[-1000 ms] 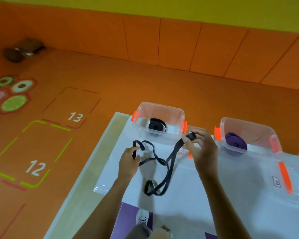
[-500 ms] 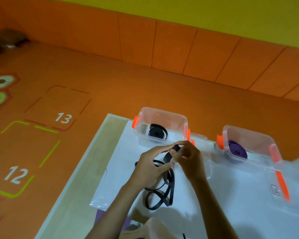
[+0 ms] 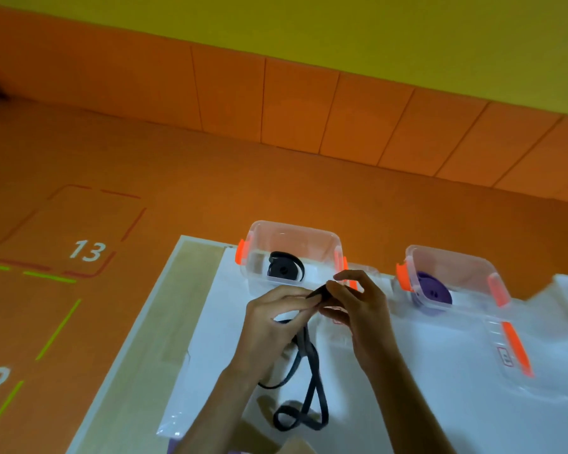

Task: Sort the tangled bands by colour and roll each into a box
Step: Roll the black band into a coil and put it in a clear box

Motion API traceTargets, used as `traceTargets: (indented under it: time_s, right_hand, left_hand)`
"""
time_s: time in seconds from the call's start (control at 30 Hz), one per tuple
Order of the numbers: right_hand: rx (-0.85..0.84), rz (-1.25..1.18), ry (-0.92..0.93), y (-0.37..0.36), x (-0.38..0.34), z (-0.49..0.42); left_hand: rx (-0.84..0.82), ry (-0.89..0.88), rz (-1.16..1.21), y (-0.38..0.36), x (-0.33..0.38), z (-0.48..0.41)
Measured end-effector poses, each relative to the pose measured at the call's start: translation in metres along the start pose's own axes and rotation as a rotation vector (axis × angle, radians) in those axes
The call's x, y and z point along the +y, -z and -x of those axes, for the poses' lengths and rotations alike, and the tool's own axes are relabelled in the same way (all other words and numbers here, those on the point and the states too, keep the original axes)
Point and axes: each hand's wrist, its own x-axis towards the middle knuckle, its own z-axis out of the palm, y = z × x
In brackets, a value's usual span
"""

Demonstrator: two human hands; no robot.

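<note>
**While both hands pinch one end of the black band**

Where the orange floor (image 3: 177, 198), painted 12 and 13, meets the pale wooden table edge (image 3: 164, 306), a glossy white sheet (image 3: 217, 306) shows as far as the left hand (image 3: 269, 322). Its thumb and fingers curl round the flat black band (image 3: 305, 339) at a small coiled end; slack loops trail toward the near edge. Just behind, a clear box (image 3: 322, 253) with orange clips holds a black roll (image 3: 284, 268). The right hand (image 3: 361, 309) pinches the same coil, outer fingers loose. Well right, a second clear box (image 3: 456, 263) holds a purple roll (image 3: 435, 294), beside a clear lid (image 3: 538, 378).
</note>
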Motion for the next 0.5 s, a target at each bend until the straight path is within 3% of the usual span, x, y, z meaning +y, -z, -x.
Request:
traceTargets:
  time_s: [0.1,0.2,0.37,0.5]
  right_hand:
    - [-0.046,-0.221,-0.13,0.001,-0.005,0.006]
    - [-0.12,-0.416,-0.282,0.002,-0.004,0.011]
    - [-0.157,-0.43,-0.325,0.007,0.001,0.012]
    - [-0.131,-0.342,-0.27,0.012,0.01,0.012]
  left_hand:
    - [0.043,-0.039,0.022,-0.001,0.01,-0.005]
    - [0.139,0.046,0.129,-0.007,0.016,-0.007]
    - [0.191,0.215,0.297,-0.019,0.021,-0.003]
    - [0.119,0.229,0.231,-0.022,0.014,-0.004]
